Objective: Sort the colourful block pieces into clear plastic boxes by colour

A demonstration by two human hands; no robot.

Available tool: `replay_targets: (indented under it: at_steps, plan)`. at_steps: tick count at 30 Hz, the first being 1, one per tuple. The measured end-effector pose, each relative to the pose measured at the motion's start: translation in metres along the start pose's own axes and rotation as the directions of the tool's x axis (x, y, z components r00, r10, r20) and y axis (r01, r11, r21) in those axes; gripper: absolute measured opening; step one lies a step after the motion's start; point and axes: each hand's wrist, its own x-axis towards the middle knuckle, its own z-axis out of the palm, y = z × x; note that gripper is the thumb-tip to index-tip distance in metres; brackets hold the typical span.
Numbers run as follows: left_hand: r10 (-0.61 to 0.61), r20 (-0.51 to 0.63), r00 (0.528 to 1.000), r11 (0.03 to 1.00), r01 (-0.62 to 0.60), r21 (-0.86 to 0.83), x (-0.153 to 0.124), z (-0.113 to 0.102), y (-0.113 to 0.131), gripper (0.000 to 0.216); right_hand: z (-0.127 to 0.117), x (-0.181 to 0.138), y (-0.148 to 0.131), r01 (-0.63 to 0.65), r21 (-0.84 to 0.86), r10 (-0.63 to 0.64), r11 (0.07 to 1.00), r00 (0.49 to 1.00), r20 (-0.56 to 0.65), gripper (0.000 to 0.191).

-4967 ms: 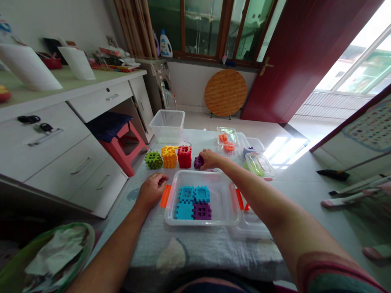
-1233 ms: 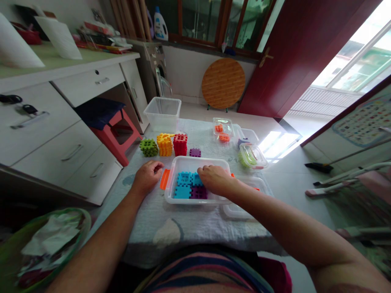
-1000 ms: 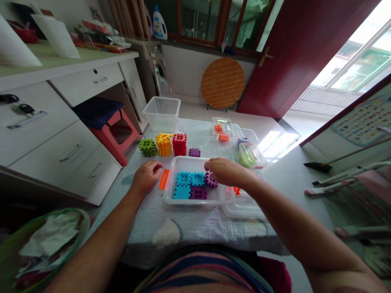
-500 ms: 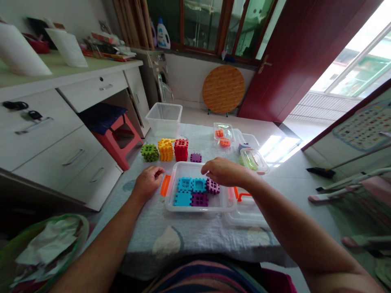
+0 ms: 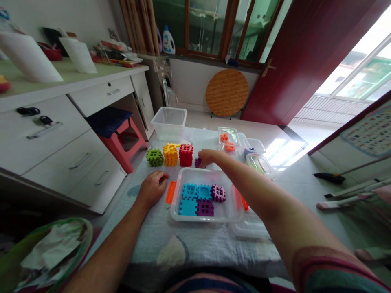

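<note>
My right hand (image 5: 207, 158) reaches past the far rim of a clear plastic box (image 5: 227, 213). Its fingers are closed on a purple building block (image 5: 198, 162) on the cloth, partly hidden by the hand. To its left stand stacks of red blocks (image 5: 186, 155), yellow blocks (image 5: 170, 154) and green blocks (image 5: 154, 157). Inside the box lie several blue blocks (image 5: 188, 206), a dark purple block (image 5: 205, 208) and a tilted light purple block (image 5: 218, 193). Loosely curled, my left hand (image 5: 153, 187) rests on the cloth by the box's orange handle (image 5: 171, 192), with nothing visible in it.
A taller clear bin (image 5: 169, 122) stands at the back left of the table. Small clear containers (image 5: 228, 136) with orange and other pieces sit at the back right. Under my right forearm, a clear lid (image 5: 250, 230) lies beside the box. A waste basket (image 5: 87, 230) stands lower left.
My right hand has moved from above the box, forward and slightly left, onto the purple block behind it. My left hand stays beside the box. The view has shifted slightly.
</note>
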Motion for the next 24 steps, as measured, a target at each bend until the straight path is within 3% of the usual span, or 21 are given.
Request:
replay_targets:
  at_steps: [3, 9, 13, 16, 19, 24]
  plan:
    - [-0.004, 0.004, 1.000, 1.000, 0.004, 0.008, 0.000, 0.000, 0.000, 0.021, 0.005, 0.003, -0.003, -0.008, -0.015, 0.008, 1.000, 1.000, -0.012, 0.067]
    - [-0.008, -0.003, 1.000, 1.000, 0.008, 0.010, -0.001, 0.001, 0.000, 0.021, 0.007, 0.003, -0.006, 0.015, -0.025, -0.016, 1.000, 1.000, -0.022, 0.055]
    - [-0.002, -0.004, 1.000, 1.000, 0.002, 0.000, 0.000, 0.001, -0.001, 0.021, -0.005, -0.008, 0.003, 0.005, -0.015, -0.006, 1.000, 0.998, -0.067, 0.048]
    - [-0.003, -0.007, 1.000, 1.000, 0.003, -0.001, 0.000, 0.001, -0.001, 0.021, -0.022, -0.040, 0.011, 0.017, 0.070, -0.001, 0.997, 0.973, -0.230, 0.044]
    - [-0.002, -0.006, 1.000, 1.000, 0.002, 0.000, 0.000, 0.001, -0.001, 0.022, -0.031, -0.092, 0.009, 0.089, 0.152, -0.029, 0.984, 0.932, -0.361, 0.044]
    - [-0.016, -0.004, 1.000, 1.000, 0.016, 0.015, -0.001, 0.000, 0.002, 0.023, -0.014, -0.163, -0.018, 0.210, 0.177, -0.157, 0.962, 0.949, -0.272, 0.044]
